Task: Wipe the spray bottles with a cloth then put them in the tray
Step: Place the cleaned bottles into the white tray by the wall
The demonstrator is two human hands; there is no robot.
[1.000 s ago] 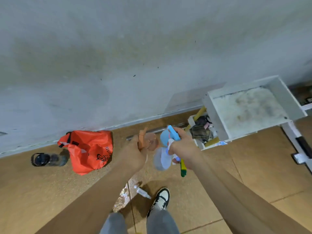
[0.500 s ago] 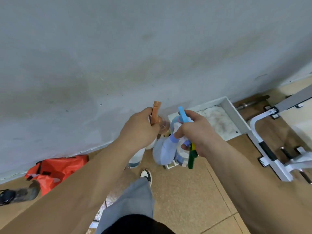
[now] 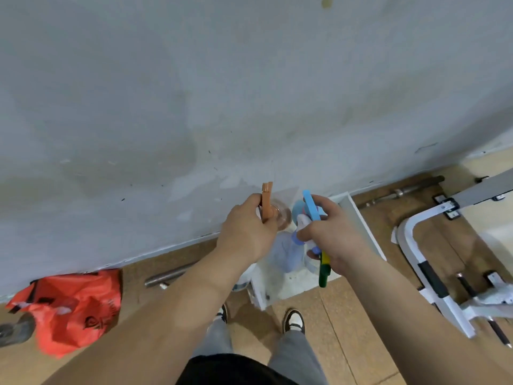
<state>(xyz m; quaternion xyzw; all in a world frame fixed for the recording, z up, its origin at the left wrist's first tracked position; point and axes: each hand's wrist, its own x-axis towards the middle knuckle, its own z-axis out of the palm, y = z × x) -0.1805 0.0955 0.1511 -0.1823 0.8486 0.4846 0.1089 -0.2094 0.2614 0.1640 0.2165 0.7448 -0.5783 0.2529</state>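
Head view: the left hand (image 3: 247, 232) has its fingers clenched round an orange-trigger spray bottle (image 3: 268, 201). The right hand (image 3: 336, 234) grasps a blue-trigger spray bottle (image 3: 311, 207) and a green-and-yellow piece (image 3: 323, 270), and both bottles are held over the white tray (image 3: 361, 220) by the wall. No cloth shows, so wiping looks finished, and setting the bottles in the tray is not yet done.
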